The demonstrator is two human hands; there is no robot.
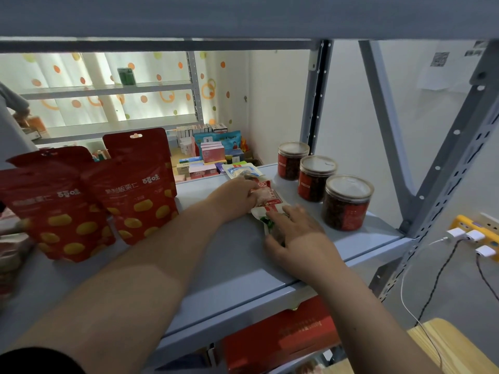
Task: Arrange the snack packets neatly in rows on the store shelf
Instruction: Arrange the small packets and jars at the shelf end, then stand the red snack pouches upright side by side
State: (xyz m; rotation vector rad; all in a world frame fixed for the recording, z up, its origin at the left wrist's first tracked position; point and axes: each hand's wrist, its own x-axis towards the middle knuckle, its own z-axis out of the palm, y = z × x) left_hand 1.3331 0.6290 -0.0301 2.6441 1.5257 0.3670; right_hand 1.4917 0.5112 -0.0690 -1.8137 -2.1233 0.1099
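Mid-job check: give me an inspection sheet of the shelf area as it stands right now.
Surface: grey metal shelf, front strip bare.
Job's things: three small snack packets lie flat in a line running front to back: blue-white packet at the rear, red-white packet in the middle, green-marked packet nearest.
Clutter: red stand-up pouches upright at left; three lidded jars in a diagonal row at right.
Grippers: left hand grips the red-white packet; right hand lies flat on the green-marked packet.
Cables: white and dark leads hang from a yellow power strip, off the shelf.
Surroundings: red box on the shelf below; further stocked shelving behind.
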